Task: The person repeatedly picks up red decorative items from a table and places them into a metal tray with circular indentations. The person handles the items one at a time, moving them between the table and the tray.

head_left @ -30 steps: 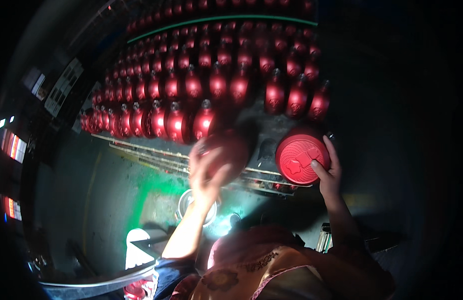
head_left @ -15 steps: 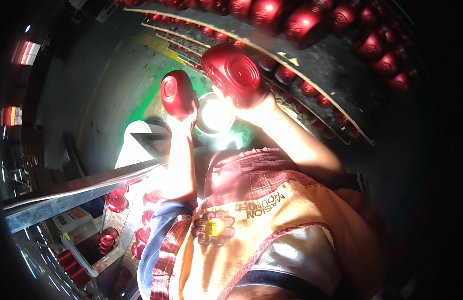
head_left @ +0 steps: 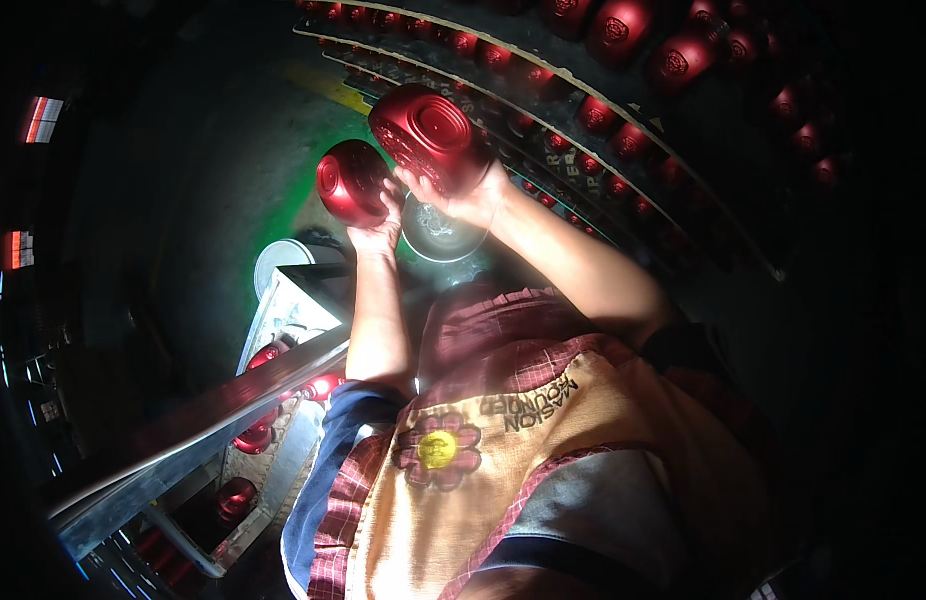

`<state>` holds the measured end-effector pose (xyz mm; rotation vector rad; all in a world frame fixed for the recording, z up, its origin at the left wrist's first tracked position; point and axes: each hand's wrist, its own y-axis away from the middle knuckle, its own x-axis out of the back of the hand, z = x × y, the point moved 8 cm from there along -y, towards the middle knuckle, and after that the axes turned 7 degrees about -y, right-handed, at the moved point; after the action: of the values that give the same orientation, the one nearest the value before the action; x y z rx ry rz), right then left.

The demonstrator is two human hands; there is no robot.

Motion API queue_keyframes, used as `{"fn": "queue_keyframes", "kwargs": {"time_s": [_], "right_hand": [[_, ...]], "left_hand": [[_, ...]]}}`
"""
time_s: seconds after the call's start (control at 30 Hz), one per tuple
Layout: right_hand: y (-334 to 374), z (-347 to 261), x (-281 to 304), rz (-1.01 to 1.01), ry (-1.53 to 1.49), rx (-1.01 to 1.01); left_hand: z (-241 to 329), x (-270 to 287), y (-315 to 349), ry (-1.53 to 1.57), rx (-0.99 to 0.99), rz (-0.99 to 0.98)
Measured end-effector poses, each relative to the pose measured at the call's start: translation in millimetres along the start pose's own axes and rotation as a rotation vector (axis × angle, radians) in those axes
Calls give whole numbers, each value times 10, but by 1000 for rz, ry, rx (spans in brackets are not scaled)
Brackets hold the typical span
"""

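My left hand point(head_left: 379, 225) is closed round a glossy red bottle point(head_left: 345, 190), whose rounded base faces up and to the left. Another red bottle point(head_left: 411, 150), looking larger, is gripped in my right hand point(head_left: 473, 200). Its base, marked with oval rings, points toward me, and raised lettering or relief shows on its side. The two bottles are close side by side, nearly touching. Both necks are hidden by my hands. Under my hands a round, shallow-looking metal container point(head_left: 443, 240) shows partly, with a bright sheen inside.
Tiered boards point(head_left: 543, 70) at the far right bear many red bottles point(head_left: 621, 28). At left a metal rail point(head_left: 193, 430) crosses in front of a light tray point(head_left: 308, 435) with more red bottles. A round pale lid-like thing point(head_left: 281, 258) is beside the rail's far end.
The right-hand bottle has shifted left and the two bottles are now closer together. The left-hand bottle has tilted further. Glare on my hands and the metal container has faded.
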<state>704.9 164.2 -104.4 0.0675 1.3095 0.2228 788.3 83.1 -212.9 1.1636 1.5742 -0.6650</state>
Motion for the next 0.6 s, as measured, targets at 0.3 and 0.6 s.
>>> {"fn": "queue_keyframes", "kwargs": {"time_s": [0.3,0.6], "right_hand": [[1444,-410,-339,163,390,476],[4982,-780,-1883,782,1560,1626]], "left_hand": [[158,106,129,-449,-121,28],[-2025,-1620,-410,-1387,-182,-256]]}}
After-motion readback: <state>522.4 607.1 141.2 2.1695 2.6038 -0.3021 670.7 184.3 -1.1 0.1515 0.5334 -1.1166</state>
